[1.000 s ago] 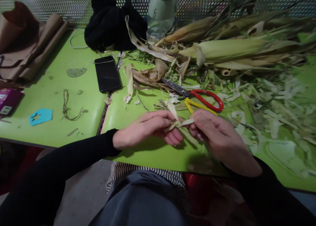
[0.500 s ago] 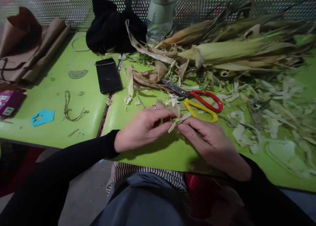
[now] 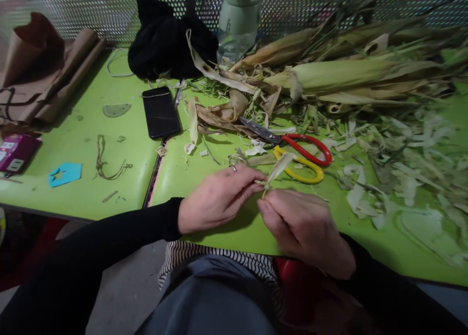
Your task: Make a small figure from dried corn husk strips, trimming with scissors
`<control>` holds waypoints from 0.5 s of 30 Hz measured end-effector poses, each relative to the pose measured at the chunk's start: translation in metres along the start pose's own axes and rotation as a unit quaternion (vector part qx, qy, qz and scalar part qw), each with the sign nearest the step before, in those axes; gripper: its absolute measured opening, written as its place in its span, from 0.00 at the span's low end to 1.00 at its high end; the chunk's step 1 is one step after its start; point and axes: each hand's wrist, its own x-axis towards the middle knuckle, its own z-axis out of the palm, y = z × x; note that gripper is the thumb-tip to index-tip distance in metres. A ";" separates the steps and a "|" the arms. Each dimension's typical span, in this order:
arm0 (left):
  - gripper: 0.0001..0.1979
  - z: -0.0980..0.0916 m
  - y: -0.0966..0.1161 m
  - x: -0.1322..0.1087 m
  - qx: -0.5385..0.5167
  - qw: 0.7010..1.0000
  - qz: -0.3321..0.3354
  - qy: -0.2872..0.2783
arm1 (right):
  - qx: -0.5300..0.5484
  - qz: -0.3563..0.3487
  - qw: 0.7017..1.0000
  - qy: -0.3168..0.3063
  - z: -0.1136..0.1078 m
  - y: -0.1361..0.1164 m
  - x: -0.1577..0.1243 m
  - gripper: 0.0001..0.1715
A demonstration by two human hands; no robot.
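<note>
My left hand [image 3: 219, 196] and my right hand [image 3: 300, 225] meet over the near edge of the green table [image 3: 120, 169], fingers pinched together on a small knotted strip of corn husk [image 3: 273, 173]. One pale husk end sticks up and to the right from between the fingertips. A ring shows on my left hand. Just beyond the hands lie scissors [image 3: 292, 147] with one red and one yellow handle, blades pointing left. Both sleeves are black.
A pile of corn cobs in husk [image 3: 329, 74] fills the back right, with husk scraps [image 3: 395, 169] strewn over the right side. A black phone [image 3: 160, 111], a black bag [image 3: 164, 40], a green bottle [image 3: 239, 18], brown paper [image 3: 40, 67] and a blue tag [image 3: 65, 173] lie left.
Both hands have drawn slightly toward me with the husk strip. The right hand has turned over it, and the loose husk end now points up and right.
</note>
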 end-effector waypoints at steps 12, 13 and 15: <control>0.12 -0.010 -0.006 0.011 -0.322 0.930 -0.149 -0.097 | 0.152 0.132 0.979 0.020 0.001 0.015 -0.003 0.19; 0.12 -0.011 -0.006 0.011 -0.366 0.911 -0.156 -0.111 | 0.168 0.172 0.970 0.042 -0.003 0.018 -0.001 0.20; 0.11 -0.012 -0.004 0.011 -0.425 0.881 -0.161 -0.132 | 0.192 0.213 0.957 0.048 -0.009 0.022 0.004 0.19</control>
